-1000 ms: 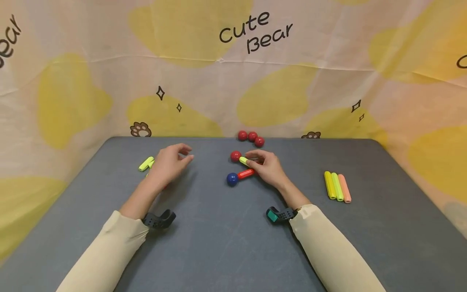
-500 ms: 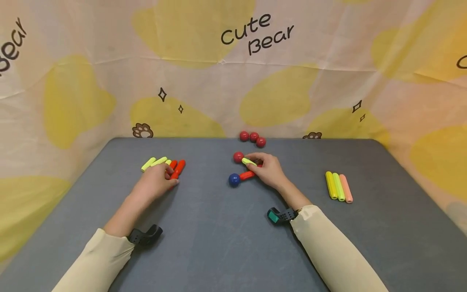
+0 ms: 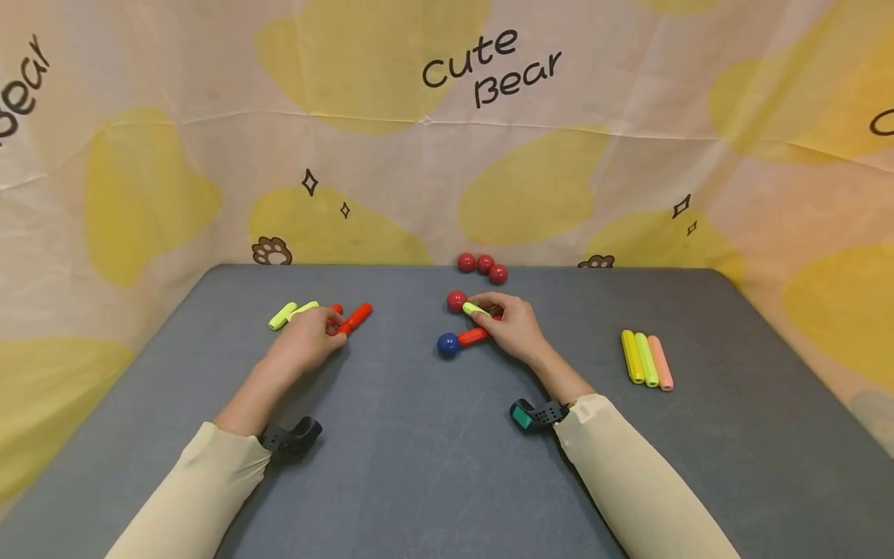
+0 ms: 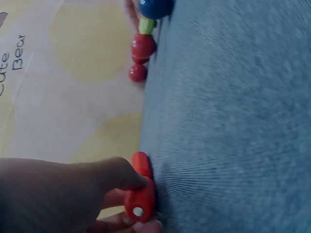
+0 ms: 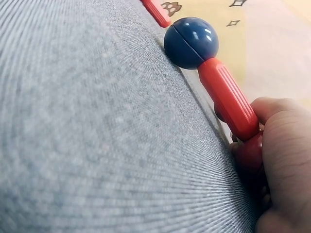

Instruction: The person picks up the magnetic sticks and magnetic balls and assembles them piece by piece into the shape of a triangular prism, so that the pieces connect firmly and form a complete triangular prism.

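My left hand (image 3: 310, 338) pinches a red magnetic rod (image 4: 141, 206), its round end dot facing the left wrist camera. Beyond it a second red rod (image 3: 359, 315) points away to the right. Yellow-green rods (image 3: 282, 315) lie just left of these fingers. Thumb and fingers of my right hand (image 3: 513, 322) pinch a yellow-green rod (image 3: 475, 309), whose far end meets a red ball (image 3: 456, 301). Below it, a blue ball (image 5: 191, 42) is joined to a red rod (image 5: 228, 99). That rod runs to another red ball (image 5: 250, 153), partly hidden by the right hand.
Three red balls (image 3: 485, 265) sit by the table's back edge. At the right, a yellow, a green and a salmon rod (image 3: 660, 362) lie side by side on the grey table (image 3: 419, 466). A printed cloth (image 3: 391, 155) hangs behind.
My left hand came down leftward from above the table onto the red rods, then shifted slightly right, and a red rod slid right with it. The right hand stays almost still.
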